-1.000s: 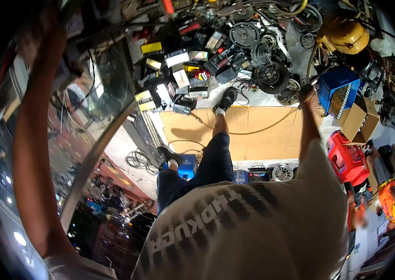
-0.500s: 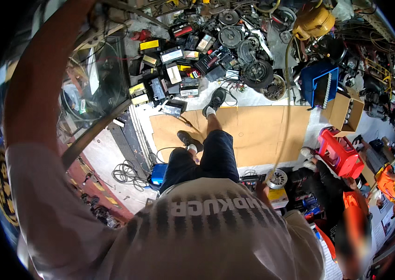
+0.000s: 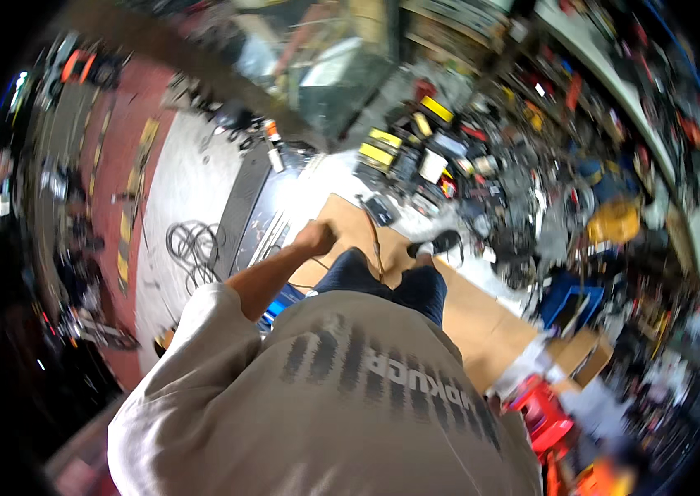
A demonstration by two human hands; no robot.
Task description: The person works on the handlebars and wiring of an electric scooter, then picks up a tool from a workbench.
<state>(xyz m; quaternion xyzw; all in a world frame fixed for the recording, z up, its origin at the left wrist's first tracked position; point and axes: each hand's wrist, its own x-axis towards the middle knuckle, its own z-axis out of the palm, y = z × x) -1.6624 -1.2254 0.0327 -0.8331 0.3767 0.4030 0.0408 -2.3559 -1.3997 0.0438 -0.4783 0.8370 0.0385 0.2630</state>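
Observation:
My left hand (image 3: 317, 238) is in front of me, over the near left end of a cardboard sheet (image 3: 486, 318) on the floor. Its fingers look curled in, slightly smeared by motion; whether anything is inside them I cannot make out. A thin brownish hose or cable (image 3: 375, 240) runs over the sheet beyond that hand. Close below my forearm, a blue box-like thing (image 3: 282, 302) shows beside my leg. My right hand cannot be seen; my body and shirt cover that side.
Used batteries (image 3: 432, 165) lie heaped ahead, with metal parts to their right. A coil of black cable (image 3: 193, 246) rests on the pale floor at left. At right are a blue crate (image 3: 569, 306), a cardboard box (image 3: 581, 355) and a red plastic stool (image 3: 542, 413).
The view has swung left. My left arm, raised high before, has come down in front of me. My right hand, earlier beside a round metal part, has dropped from sight.

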